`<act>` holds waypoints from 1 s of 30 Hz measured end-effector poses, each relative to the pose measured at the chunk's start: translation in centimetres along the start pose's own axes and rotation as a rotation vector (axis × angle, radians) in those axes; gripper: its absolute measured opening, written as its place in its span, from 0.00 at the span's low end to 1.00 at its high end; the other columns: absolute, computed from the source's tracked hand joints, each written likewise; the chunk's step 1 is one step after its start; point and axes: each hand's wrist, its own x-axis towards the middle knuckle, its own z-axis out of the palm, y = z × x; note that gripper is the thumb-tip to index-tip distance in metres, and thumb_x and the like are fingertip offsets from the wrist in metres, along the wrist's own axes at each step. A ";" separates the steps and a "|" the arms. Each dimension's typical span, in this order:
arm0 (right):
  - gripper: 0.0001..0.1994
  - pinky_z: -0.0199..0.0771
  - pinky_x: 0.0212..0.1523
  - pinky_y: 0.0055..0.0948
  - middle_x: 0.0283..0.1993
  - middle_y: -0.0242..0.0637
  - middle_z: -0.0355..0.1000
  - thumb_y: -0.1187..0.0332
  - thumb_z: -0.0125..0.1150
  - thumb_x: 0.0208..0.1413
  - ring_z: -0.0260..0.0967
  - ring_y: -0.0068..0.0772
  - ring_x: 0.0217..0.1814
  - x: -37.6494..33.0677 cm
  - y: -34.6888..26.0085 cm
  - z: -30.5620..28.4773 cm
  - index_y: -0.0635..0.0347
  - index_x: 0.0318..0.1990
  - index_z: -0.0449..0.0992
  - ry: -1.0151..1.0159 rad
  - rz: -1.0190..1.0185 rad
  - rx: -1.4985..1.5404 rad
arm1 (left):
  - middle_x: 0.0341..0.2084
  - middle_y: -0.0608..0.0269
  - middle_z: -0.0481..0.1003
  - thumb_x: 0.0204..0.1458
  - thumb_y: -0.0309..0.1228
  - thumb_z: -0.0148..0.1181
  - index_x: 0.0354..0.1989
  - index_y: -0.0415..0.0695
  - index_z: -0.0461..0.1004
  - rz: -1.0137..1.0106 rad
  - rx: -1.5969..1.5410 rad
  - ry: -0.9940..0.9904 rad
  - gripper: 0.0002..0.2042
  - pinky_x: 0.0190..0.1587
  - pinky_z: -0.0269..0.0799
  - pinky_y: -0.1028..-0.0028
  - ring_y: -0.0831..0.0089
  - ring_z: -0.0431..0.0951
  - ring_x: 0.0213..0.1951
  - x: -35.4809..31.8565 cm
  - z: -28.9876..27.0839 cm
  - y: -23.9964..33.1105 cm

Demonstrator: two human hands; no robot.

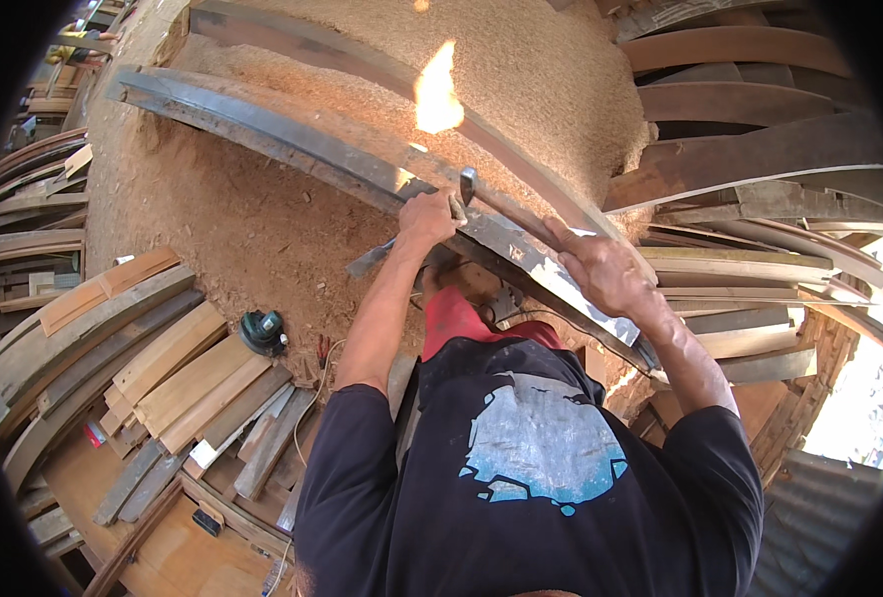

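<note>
Dark shirt w/ blue print fills near frame. Right hand (605, 269) flat on long grey plank (521, 259), grip clenched over its edge. Left hand (426, 217) grasping hammer (467, 185) handle, head just above plank. Green power tool (263, 331) on floor, left. Sawdust heap (521, 70) beyond; stacked boards (173, 373) both sides.

Sawdust-covered ground (262, 229) bears a long dark plank (292, 139), stacked boards (183, 383) and a green power tool (263, 330).
</note>
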 end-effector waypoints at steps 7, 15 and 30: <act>0.26 0.72 0.53 0.54 0.43 0.54 0.79 0.63 0.52 0.67 0.76 0.59 0.50 0.2 -0.1 -2.0 0.48 0.72 0.63 -0.169 0.005 -0.185 | 0.40 0.53 0.83 0.48 0.52 0.73 0.55 0.52 0.74 0.026 -0.032 0.047 0.28 0.50 0.77 0.53 0.48 0.83 0.47 0.0 0.6 -0.6; 0.25 0.73 0.50 0.56 0.43 0.56 0.79 0.64 0.52 0.66 0.77 0.61 0.47 -0.7 0.9 -1.4 0.47 0.71 0.65 -0.307 0.066 -0.208 | 0.41 0.55 0.84 0.49 0.50 0.72 0.53 0.53 0.75 0.019 -0.029 0.081 0.26 0.50 0.78 0.55 0.51 0.83 0.48 0.0 0.5 -0.3; 0.22 0.72 0.50 0.49 0.40 0.59 0.76 0.57 0.59 0.61 0.75 0.58 0.46 -6.9 5.5 2.3 0.66 0.54 0.72 0.026 0.312 0.276 | 0.32 0.40 0.81 0.50 0.30 0.63 0.74 0.46 0.53 0.270 0.083 -0.019 0.41 0.42 0.79 0.48 0.44 0.84 0.37 -5.3 4.3 2.8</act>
